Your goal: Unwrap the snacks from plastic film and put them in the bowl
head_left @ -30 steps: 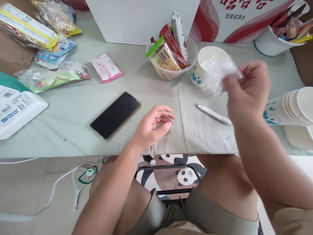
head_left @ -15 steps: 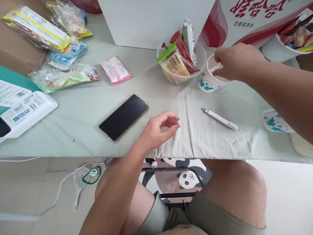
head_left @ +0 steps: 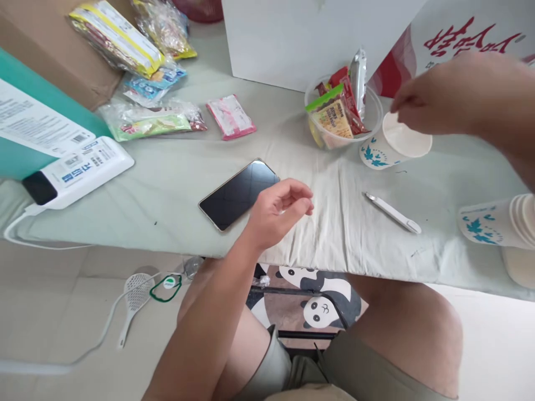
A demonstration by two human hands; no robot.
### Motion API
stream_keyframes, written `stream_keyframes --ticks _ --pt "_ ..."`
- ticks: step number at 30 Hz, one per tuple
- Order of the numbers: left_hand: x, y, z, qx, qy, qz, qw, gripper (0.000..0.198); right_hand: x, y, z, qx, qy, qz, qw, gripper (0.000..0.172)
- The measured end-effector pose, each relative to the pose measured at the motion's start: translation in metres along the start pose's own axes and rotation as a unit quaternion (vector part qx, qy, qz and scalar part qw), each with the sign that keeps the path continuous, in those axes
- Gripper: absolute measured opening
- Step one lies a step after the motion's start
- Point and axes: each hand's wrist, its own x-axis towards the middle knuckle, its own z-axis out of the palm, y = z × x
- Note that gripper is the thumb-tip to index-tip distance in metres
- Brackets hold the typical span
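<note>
1. The right hand (head_left: 455, 97) hovers over the far-right rim of a leaf-printed paper cup (head_left: 378, 155), fingers bunched and pointing down; whether anything is pinched between them, I cannot tell.
2. The cup stands on the bench (head_left: 167, 178) just beside the clear plastic bowl (head_left: 324, 136), on the right hand's side, presumably for an easy reach.
3. The left hand (head_left: 282, 211) is loosely curled with nothing visible in it, overlapping the phone's near-right edge; contact is unclear. It seems to be idling, leaving the right hand to work alone.
4. The bowl's wall probably props up the wrapped snacks (head_left: 334, 120), which lean inside it.
5. The cup's mouth faces up and its long axis is upright, a stance that would keep contents in.
6. The phone (head_left: 234, 195) lies screen up, its long axis running from near left to far right.
7. The slim white tool (head_left: 395, 213) runs crosswise to that, its narrow metal tip pointing far left.
</note>
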Motion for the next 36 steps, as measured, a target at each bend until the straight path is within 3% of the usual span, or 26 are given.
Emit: stream_keyframes --ticks 2,5,7,12,16,19,21,25,28,31,33,36 --pt "0.001 0.001 -0.006 -0.027 0.095 0.018 0.995 0.008 -0.024 -0.057 0.008 -0.108 -0.078 -0.042 0.99 0.015" --pt "0.002 0.0 -0.016 -0.046 0.258 0.053 0.964 0.015 -0.047 -0.132 0.05 -0.025 -0.111 -0.099 0.989 0.016" --pt "0.003 0.0 -0.023 -0.043 0.318 0.073 0.944 0.018 -0.044 -0.165 0.091 0.034 -0.117 -0.121 0.985 0.024" --pt "0.001 0.002 -0.03 -0.036 0.332 0.072 0.94 0.02 0.003 -0.199 0.182 0.049 -0.134 0.019 0.99 0.064" --pt "-0.002 0.005 -0.031 -0.034 0.314 0.068 0.946 0.02 0.023 -0.195 0.217 0.032 -0.131 0.029 0.99 0.069" --pt "-0.004 0.007 -0.032 -0.031 0.307 0.057 0.95 0.017 0.02 -0.181 0.217 0.042 -0.11 0.003 0.993 0.061" --pt "-0.005 0.006 -0.033 -0.028 0.305 0.05 0.951 0.017 0.003 -0.17 0.203 0.051 -0.086 -0.012 0.995 0.054" --pt "-0.003 0.004 -0.032 -0.054 0.296 0.046 0.953 0.021 -0.073 -0.144 0.151 0.103 0.016 -0.116 0.988 0.051" --pt "0.0 -0.002 -0.024 -0.098 0.223 0.007 0.97 0.025 -0.148 -0.118 0.121 0.099 0.074 -0.117 0.985 0.06" --pt "0.002 -0.014 -0.005 -0.112 0.103 -0.081 0.985 0.035 -0.203 -0.091 0.116 0.079 0.119 -0.099 0.985 0.062" --pt "0.002 -0.025 0.01 -0.085 0.036 -0.106 0.99 0.038 -0.223 -0.076 0.12 0.069 0.134 -0.078 0.985 0.062" --pt "0.001 -0.041 0.029 -0.003 -0.002 -0.06 0.998 0.039 -0.232 -0.059 0.124 0.073 0.129 -0.048 0.988 0.058"
